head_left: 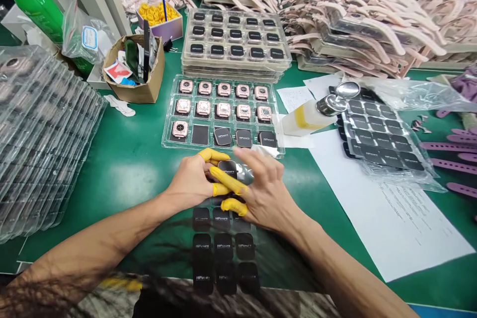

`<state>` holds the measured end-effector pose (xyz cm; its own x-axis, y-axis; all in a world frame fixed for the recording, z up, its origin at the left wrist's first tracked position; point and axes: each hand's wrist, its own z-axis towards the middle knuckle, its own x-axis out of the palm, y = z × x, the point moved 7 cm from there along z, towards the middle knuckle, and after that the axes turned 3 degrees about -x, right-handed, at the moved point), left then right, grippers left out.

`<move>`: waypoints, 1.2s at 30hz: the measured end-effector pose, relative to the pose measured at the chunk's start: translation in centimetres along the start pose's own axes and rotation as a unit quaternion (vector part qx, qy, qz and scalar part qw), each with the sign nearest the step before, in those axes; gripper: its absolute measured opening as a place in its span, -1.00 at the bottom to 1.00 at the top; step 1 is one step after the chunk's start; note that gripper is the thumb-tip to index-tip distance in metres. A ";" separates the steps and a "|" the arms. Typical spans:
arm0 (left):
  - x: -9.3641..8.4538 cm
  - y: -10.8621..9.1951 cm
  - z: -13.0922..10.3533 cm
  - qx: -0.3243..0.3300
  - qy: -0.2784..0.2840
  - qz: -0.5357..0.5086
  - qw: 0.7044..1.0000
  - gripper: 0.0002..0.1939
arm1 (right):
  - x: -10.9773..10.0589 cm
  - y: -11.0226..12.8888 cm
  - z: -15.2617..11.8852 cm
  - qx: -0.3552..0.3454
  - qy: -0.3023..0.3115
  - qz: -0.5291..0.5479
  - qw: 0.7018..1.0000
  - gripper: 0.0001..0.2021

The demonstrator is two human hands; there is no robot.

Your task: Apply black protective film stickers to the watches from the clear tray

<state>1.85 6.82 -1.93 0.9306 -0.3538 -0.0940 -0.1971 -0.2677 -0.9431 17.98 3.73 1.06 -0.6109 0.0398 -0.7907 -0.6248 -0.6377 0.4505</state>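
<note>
Between my hands, above the green table, is a watch case with a black labelled face (227,168). My left hand (197,176), with yellow finger cots, grips it from the left side. My right hand (257,184), also in yellow cots, has its index finger and thumb at the case's lower right, other fingers raised; whether it pinches anything is hidden. Below the hands lies a sheet of black square stickers (222,247). Just beyond them, a clear tray (167,126) holds pink watch cases (223,109) and several black-faced ones (243,137), with one compartment in the front row lacking a case.
Stacked trays (236,67) stand behind. At left are tray stacks (40,144) and a cardboard box (136,90). A white bottle (303,118), sticker sheets (376,131) and paper (387,218) lie right. Pink straps (350,15) are heaped at the back.
</note>
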 end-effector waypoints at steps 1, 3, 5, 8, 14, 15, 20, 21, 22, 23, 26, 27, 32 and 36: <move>0.0 0.2 0.0 -0.005 0.000 -0.015 1.000 -0.48 | 0.3 -0.1 0.0 -0.010 0.020 -0.033 0.999 -0.59; 0.1 0.6 0.0 -0.016 -0.002 -0.047 0.999 -0.44 | 0.0 -0.7 -0.1 0.025 0.014 -0.105 0.994 -0.59; 0.2 0.7 -0.2 -0.025 -0.002 -0.080 0.996 -0.38 | -0.7 -0.9 -0.3 0.055 -0.027 -0.145 0.987 -0.58; -1.3 -0.7 -0.1 0.026 -0.041 -0.133 0.990 -0.30 | -0.5 0.6 -0.2 0.001 -0.063 -0.082 0.995 -0.61; -7.8 -6.4 2.3 0.141 -0.180 0.312 0.922 -0.43 | 2.6 2.8 0.5 -0.081 0.051 -0.014 0.995 -0.69; -8.5 -6.7 3.0 0.118 -0.175 0.385 0.899 -0.41 | 2.6 2.8 0.6 -0.085 0.057 -0.017 0.995 -0.70; -9.9 -7.9 4.3 0.111 -0.084 0.563 0.815 -0.57 | 2.2 2.5 0.4 -0.079 0.041 -0.015 0.996 -0.72; -9.9 -7.9 4.4 0.106 -0.051 0.597 0.793 -0.63 | 2.1 2.4 0.4 -0.077 0.040 -0.010 0.996 -0.72; -9.9 -7.9 4.5 0.095 -0.015 0.629 0.772 -0.66 | 2.2 2.3 0.4 -0.075 0.039 -0.003 0.996 -0.73; -10.0 -7.9 4.7 0.085 0.018 0.654 0.752 -0.67 | 2.2 2.3 0.4 -0.074 0.040 0.006 0.996 -0.73; -10.1 -7.9 5.1 0.085 0.082 0.684 0.720 -0.72 | 2.4 2.2 0.4 -0.073 0.040 0.030 0.996 -0.76; -10.1 -7.9 5.0 0.093 0.091 0.685 0.717 -0.74 | 2.4 2.1 0.5 -0.075 0.037 0.040 0.996 -0.77; -9.3 -7.6 3.0 0.160 -0.072 0.522 0.835 -0.66 | -0.3 2.1 0.9 -0.068 -0.080 0.114 0.988 -0.77; -5.0 -4.1 0.6 0.093 -0.072 0.110 0.987 -0.52 | -3.0 0.4 1.0 0.006 -0.192 0.169 0.967 -0.68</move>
<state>-1.83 10.23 2.19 0.9086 -0.2498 -0.3347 -0.3515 -0.0245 -0.9359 19.10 4.06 4.06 -0.9154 0.1146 -0.3859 -0.3616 -0.6554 0.6632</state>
